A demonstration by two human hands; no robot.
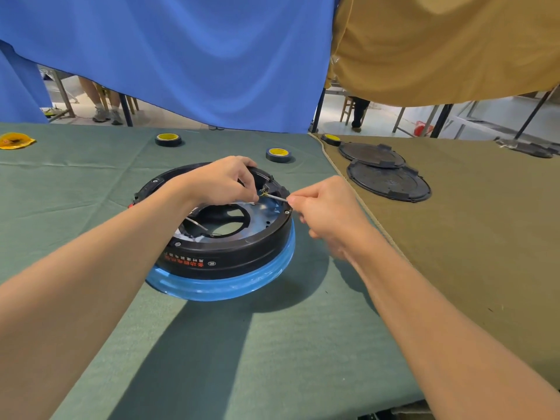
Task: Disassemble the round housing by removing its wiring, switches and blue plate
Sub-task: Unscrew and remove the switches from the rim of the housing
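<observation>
Round housing (224, 256) sits on the green cloth (91, 183) at mid-table, open side up, directly in front of the person. Its black ring has red and white print on the near wall, and its lower part is wrapped in blue film. The blue plate (268, 215) is seated inside the ring and visible on the right inner side. A black switch (274, 187) is mounted at the far-right inner rim. The left hand (218, 180) reaches over the ring from the left with its fingers curled downward. Its thumb and forefinger pinch a small yellowish terminal (263, 194) at the switch's near side. The right hand (327, 207) is just outside the ring on the right, thumb and forefinger closed on a thin grey wire (280, 198). Its other fingers are folded into the palm. The wire runs taut from that pinch to the terminal. A second loose lead (197, 223) lies across the housing's central opening. One tape roll (168, 139) and another (278, 154) lie beyond the housing on the green cloth. On the adjoining olive cloth (469, 237) to the right lie a third roll (331, 139) and two black round covers (389, 181), overlapping. A blue curtain (181, 56) hangs behind.
</observation>
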